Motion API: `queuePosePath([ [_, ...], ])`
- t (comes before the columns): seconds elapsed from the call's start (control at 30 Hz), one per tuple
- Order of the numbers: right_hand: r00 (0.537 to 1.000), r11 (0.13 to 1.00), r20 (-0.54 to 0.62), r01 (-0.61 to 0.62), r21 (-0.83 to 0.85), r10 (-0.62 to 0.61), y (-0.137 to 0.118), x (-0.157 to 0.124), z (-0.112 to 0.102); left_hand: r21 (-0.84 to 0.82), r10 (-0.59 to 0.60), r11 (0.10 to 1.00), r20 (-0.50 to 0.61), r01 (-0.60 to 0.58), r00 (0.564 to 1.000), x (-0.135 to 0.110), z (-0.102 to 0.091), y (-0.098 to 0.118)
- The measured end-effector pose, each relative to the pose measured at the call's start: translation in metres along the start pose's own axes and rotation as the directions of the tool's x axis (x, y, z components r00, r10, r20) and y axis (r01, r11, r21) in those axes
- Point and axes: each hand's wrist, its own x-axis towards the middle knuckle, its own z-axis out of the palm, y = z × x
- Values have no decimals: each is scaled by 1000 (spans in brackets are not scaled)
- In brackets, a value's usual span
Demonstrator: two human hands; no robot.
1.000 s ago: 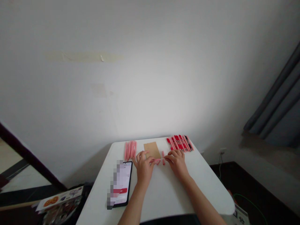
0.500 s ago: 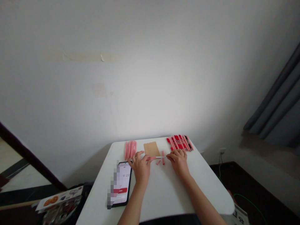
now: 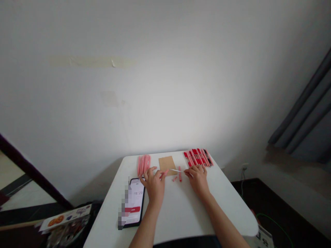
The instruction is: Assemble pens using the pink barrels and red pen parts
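My left hand (image 3: 155, 184) is closed in a pinch on a short pink pen barrel (image 3: 165, 172), which tilts up to the right. In the fingertips of my right hand (image 3: 198, 179) is the right end of a thin white pen refill (image 3: 176, 170). The refill's left end points toward the pink barrel; whether they touch is too small to tell. Between my hands, a pink pen part (image 3: 180, 175) lies lengthwise on the table, with a shorter pink piece (image 3: 174, 179) beside it. A brown card (image 3: 167, 162) lies just beyond.
Several pink pens (image 3: 143, 164) lie side by side at the back left of the white table (image 3: 186, 213). A row of red, pink and black pens (image 3: 198, 157) is at the back right. A phone (image 3: 134, 201) showing a timer lies left of my left forearm.
The pink barrel in my left hand has tipped upward, and the refill's left end has risen with a slant. My left hand has shifted slightly left; my right hand is almost still.
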Motion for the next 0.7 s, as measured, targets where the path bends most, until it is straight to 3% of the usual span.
queuePosePath([
  [0.47, 1000, 999, 13, -24, 42, 24, -3, 0, -3, 274, -54, 961, 23, 45, 998, -4, 2, -1],
  [0.7, 1000, 999, 22, -15, 46, 14, -4, 0, -3, 296, -65, 954, 31, 52, 997, -4, 1, 1],
])
